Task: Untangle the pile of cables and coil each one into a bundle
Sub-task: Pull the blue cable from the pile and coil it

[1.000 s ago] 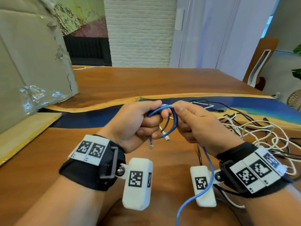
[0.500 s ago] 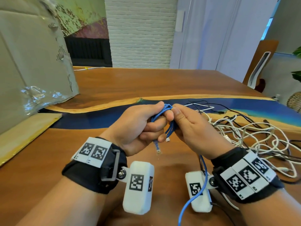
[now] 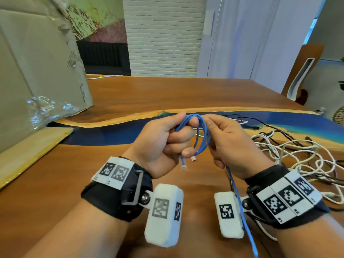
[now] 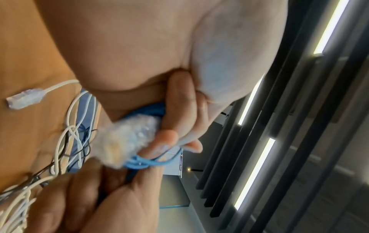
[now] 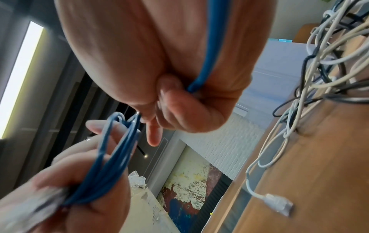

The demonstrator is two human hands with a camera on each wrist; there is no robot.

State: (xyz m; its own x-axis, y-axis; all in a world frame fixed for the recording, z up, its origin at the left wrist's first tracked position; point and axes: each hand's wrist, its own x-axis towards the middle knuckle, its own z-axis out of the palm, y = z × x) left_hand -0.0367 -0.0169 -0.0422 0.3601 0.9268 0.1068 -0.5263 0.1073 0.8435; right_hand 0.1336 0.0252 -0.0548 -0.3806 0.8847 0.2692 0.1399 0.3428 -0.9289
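Note:
A thin blue network cable is wound into small loops held above the wooden table. My left hand grips the loops in a fist, and the clear plug hangs below its fingers. My right hand pinches the cable beside the loops; the free length runs down past my right wrist. In the right wrist view the blue cable passes through the curled right fingers into the loops. The left wrist view shows the blue loops and the blurred plug.
A tangle of white and black cables lies on the table right of my hands, with a white plug at its near side. A large cardboard box stands at the left. A blue resin strip crosses the table.
The hands have drawn slightly apart. The blue loops now hang wider between them, with another turn laid round the left hand. The pile on the right has not moved.

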